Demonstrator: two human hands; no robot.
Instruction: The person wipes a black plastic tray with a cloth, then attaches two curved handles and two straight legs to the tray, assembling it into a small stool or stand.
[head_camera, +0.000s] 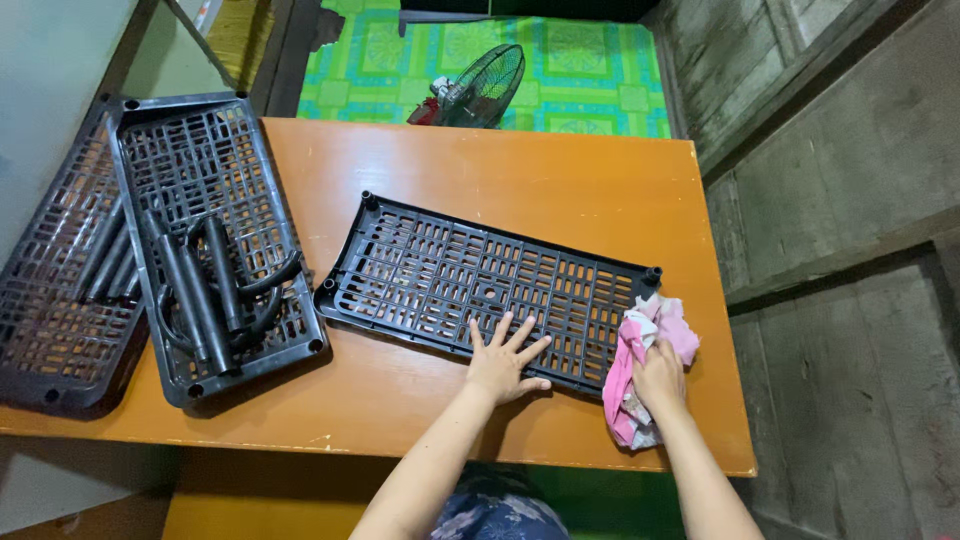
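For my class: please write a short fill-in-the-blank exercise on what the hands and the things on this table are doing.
1. The left hand lies flat on the black ____ shelf.
2. The right hand grips a ____ cloth.
3. The black tubes lie on the other shelf at the table's ____ end.

Missing words: slotted; pink; left

Black slotted-grid shelf panel (480, 290); pink-and-white cloth (640, 370); orange bench (520, 170); green-yellow patterned floor mat (590, 80) at 12 o'clock.
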